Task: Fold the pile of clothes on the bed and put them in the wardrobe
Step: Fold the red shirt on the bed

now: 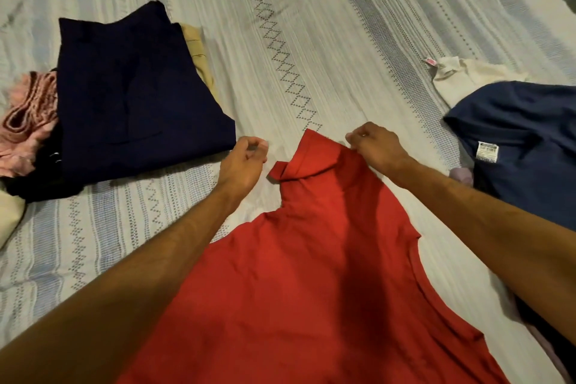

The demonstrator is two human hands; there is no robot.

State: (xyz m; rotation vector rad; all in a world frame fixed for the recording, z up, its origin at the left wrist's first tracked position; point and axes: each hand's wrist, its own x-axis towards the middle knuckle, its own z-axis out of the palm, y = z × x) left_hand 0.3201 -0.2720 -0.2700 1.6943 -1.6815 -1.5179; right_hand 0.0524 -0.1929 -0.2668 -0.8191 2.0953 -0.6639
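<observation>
With the right hand [375, 146] pinching the red cotton shirt's [311, 274] collar and the left hand [246, 159] curled empty, smooth both shoulders flat on the striped bed [311, 25] before folding.

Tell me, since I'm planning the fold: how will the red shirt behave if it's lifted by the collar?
The red shirt is probably floppy: its collar curls over and the cloth lies creased on the bedspread. It looks thin, so likely light. Lifted from the right hand alone, it would likely sag and bunch; the left hand holds nothing.
</observation>
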